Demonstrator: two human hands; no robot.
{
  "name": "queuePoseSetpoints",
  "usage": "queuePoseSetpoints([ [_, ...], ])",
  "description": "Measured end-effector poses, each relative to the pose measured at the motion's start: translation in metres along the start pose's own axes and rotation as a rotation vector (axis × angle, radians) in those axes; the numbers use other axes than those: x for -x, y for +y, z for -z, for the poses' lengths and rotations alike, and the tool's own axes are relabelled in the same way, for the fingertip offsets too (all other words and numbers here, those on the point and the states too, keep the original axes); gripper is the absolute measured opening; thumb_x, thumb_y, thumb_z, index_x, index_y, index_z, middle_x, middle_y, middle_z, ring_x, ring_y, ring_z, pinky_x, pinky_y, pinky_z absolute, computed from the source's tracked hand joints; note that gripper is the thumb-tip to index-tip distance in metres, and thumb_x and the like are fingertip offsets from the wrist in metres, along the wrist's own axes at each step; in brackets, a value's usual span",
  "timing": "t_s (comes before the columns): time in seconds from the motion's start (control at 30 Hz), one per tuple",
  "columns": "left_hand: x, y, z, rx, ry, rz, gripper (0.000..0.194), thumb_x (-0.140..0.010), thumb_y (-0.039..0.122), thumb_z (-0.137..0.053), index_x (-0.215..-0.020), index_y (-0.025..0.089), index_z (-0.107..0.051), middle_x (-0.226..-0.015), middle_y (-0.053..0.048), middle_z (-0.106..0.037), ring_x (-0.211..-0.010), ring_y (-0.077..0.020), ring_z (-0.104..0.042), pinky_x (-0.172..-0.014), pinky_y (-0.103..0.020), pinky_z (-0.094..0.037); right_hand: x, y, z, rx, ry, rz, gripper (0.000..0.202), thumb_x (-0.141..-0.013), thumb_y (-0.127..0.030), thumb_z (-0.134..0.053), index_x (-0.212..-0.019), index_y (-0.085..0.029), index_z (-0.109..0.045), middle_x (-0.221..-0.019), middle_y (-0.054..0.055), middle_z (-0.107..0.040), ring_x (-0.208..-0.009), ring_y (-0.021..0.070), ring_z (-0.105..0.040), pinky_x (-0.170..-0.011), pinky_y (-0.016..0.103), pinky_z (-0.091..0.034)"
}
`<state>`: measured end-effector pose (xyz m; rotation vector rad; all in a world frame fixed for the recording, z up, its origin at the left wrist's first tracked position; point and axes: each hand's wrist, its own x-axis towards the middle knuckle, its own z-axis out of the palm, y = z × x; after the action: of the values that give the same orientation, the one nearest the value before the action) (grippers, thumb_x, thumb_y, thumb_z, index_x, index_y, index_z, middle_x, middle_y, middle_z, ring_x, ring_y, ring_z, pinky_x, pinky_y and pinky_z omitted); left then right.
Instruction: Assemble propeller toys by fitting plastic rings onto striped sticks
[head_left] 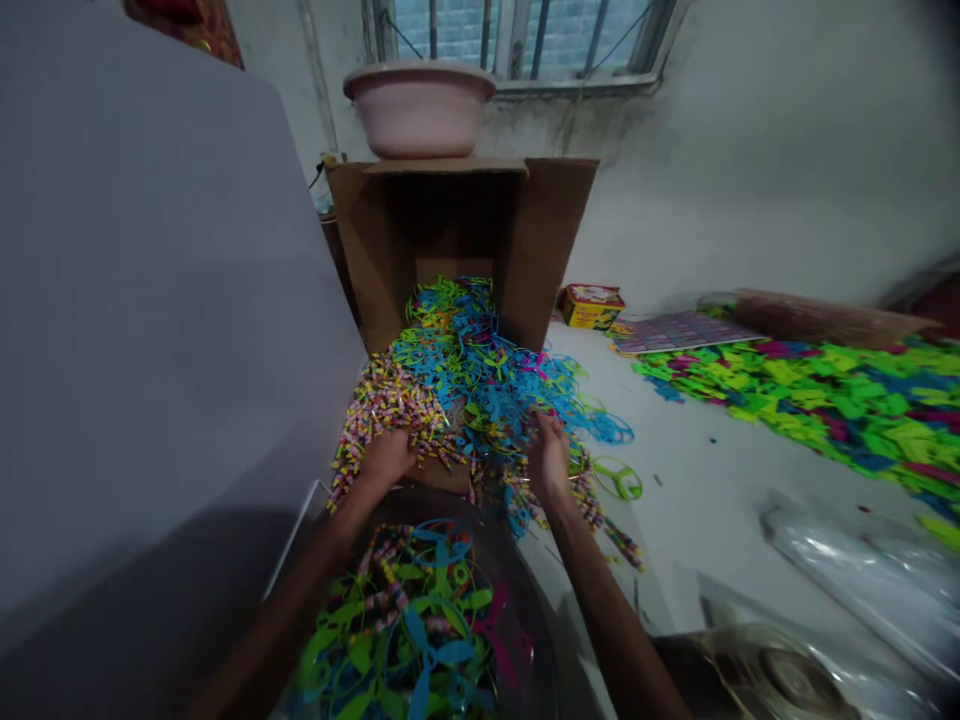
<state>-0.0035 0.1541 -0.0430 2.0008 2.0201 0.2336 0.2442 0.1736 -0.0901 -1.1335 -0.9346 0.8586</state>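
My left hand (388,455) is at the edge of a pile of small striped multicoloured pieces (394,400), its fingers curled in and what they hold hidden. My right hand (549,455), fingers also bent closed, is by a heap of blue and green plastic propeller rings (487,370); I cannot make out what is in it. The heap spills from a cardboard box (551,240) lying on its side. Below and between my forearms stands a dark tub (544,620) holding green, blue and pink propellers and striped pieces.
A pink basin (420,110) stands on the box. Beside the box is a yellow and red carton (592,306). Flat green, blue and pink pieces (847,400) spread at the right, near clear plastic bags (862,570). A pale panel (165,300) blocks the left side.
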Motion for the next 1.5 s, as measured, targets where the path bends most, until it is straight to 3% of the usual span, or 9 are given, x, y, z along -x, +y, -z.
queuePoseSetpoints([
  [0.07,0.011,0.008,0.007,0.109,0.072,-0.027,0.027,-0.099,0.034,-0.043,-0.103,0.015,-0.062,-0.097,-0.013,-0.073,-0.096,-0.0216,-0.072,-0.077,-0.028,-0.054,0.011,-0.023,-0.002,-0.273,-0.035,-0.114,0.036,-0.085,-0.058,-0.059,-0.097,-0.024,-0.06,-0.108,0.002,-0.07,-0.1,0.0183,-0.068,-0.089,0.039,-0.056],
  [0.17,0.041,0.024,0.011,0.456,0.112,-0.118,0.035,-0.099,0.047,-0.038,-0.104,0.018,-0.056,-0.098,-0.008,-0.073,-0.09,-0.0183,-0.072,-0.065,-0.023,-0.055,0.038,-0.053,-0.012,-0.64,-0.165,-0.34,0.038,-0.071,-0.034,-0.083,-0.1,-0.028,-0.059,-0.106,-0.003,-0.07,-0.096,0.0167,-0.07,-0.091,0.039,-0.057],
  [0.27,0.074,0.041,0.01,1.042,0.072,-0.159,0.037,-0.09,0.053,-0.056,-0.101,0.018,-0.054,-0.09,-0.006,-0.073,-0.075,-0.0188,-0.071,-0.053,-0.023,-0.053,0.069,-0.071,-0.026,-0.686,-0.256,-0.452,0.049,-0.065,-0.019,-0.086,-0.106,-0.029,-0.061,-0.104,-0.004,-0.072,-0.095,0.0176,-0.072,-0.091,0.039,-0.058],
  [0.33,0.09,0.049,0.01,1.201,0.113,-0.151,0.035,-0.088,0.05,-0.061,-0.1,0.018,-0.056,-0.081,-0.003,-0.071,-0.066,-0.0156,-0.066,-0.051,-0.021,-0.051,0.087,-0.076,-0.034,-0.68,-0.345,-0.543,0.038,-0.068,-0.021,-0.085,-0.101,-0.024,-0.067,-0.1,0.0,-0.074,-0.095,0.0193,-0.072,-0.091,0.037,-0.057],
  [0.47,0.099,0.049,0.018,1.193,0.248,-0.202,0.024,-0.09,0.04,-0.063,-0.1,0.017,-0.066,-0.075,0.001,-0.068,-0.065,-0.0104,-0.063,-0.059,-0.018,-0.049,0.11,-0.078,-0.037,-0.63,-0.494,-0.692,0.02,-0.071,-0.027,-0.084,-0.085,-0.019,-0.073,-0.097,0.003,-0.076,-0.096,0.0209,-0.071,-0.091,0.035,-0.056],
  [0.63,0.102,0.045,0.031,1.207,0.201,-0.244,0.024,-0.091,0.037,-0.063,-0.105,0.018,-0.069,-0.084,0.0,-0.07,-0.069,-0.0095,-0.063,-0.065,-0.018,-0.051,0.112,-0.084,-0.034,-0.588,-0.531,-0.734,0.019,-0.072,-0.033,-0.084,-0.08,-0.019,-0.075,-0.098,0.004,-0.077,-0.103,0.0231,-0.07,-0.096,0.04,-0.052],
  [0.77,0.123,0.047,0.025,1.233,0.249,-0.175,0.023,-0.091,0.036,-0.064,-0.106,0.02,-0.062,-0.091,0.0,-0.07,-0.076,-0.0105,-0.065,-0.071,-0.02,-0.052,0.113,-0.1,-0.036,-0.631,-0.428,-0.697,0.032,-0.082,-0.043,-0.075,-0.103,-0.018,-0.075,-0.112,0.007,-0.075,-0.105,0.0213,-0.069,-0.098,0.035,-0.052],
  [1.0,0.162,0.056,-0.001,1.124,0.222,-0.096,0.018,-0.092,0.036,-0.063,-0.1,0.021,-0.059,-0.077,0.002,-0.068,-0.071,-0.0116,-0.064,-0.066,-0.02,-0.049,0.142,-0.118,-0.049,-0.657,-0.283,-0.724,0.039,-0.08,-0.052,-0.073,-0.103,-0.019,-0.074,-0.102,0.007,-0.077,-0.097,0.0233,-0.072,-0.076,0.03,-0.058],
  [1.5,0.168,0.059,0.003,0.907,0.267,-0.1,0.016,-0.091,0.038,-0.061,-0.09,0.022,-0.059,-0.082,0.0,-0.072,-0.077,-0.0151,-0.065,-0.068,-0.023,-0.045,0.158,-0.118,-0.054,-0.649,-0.198,-0.611,0.028,-0.08,-0.047,-0.075,-0.094,-0.022,-0.077,-0.097,0.005,-0.077,-0.1,0.0246,-0.071,-0.087,0.037,-0.056],
])
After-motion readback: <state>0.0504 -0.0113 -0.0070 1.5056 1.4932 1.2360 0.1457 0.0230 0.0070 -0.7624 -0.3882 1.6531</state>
